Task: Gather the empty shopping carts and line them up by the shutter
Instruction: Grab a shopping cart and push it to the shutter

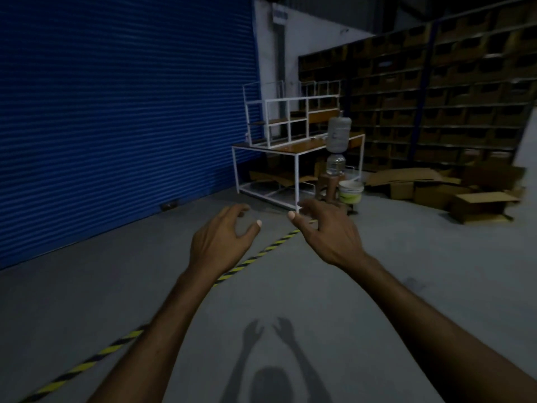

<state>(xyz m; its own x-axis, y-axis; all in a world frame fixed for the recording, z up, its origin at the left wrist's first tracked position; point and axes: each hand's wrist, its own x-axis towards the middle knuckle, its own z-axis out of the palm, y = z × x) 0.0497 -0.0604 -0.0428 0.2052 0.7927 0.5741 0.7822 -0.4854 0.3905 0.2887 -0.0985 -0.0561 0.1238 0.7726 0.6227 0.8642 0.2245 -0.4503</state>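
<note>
— Blue ribbed steel off to your left: is that the shutter?
— Yes. The shutter (116,112) runs along the far side of my left hand (223,239), closed down to the floor. I cannot place any cart from this view.
— And your hands?
— Both are held out in front of me, left and right hand (328,231), fingers loosely curled, grasping nothing.
— What containers can you see?
— Just beyond my right hand, an upturned water jug (338,133) sits on a clear vessel (336,165), which stands on a brown stool (329,189). I cannot tell how full either is. A white bucket (350,191) stands beside the stool, and its inside is hidden from me. Farther right of that hand lie cardboard boxes (482,206) with flaps open, and flattened cardboard (406,175) behind them. Shelving (436,97) along the back wall is packed with brown bins, too dim to see into.
— And the worktop?
— A white-framed worktop (296,154) stands ahead of both hands, next to the shutter's end, with a white wire rack (290,120) on top.
— The floor?
— Grey concrete floor (406,271), with yellow-and-black striped tape (255,255) passing under my left forearm. The room is dim.
</note>
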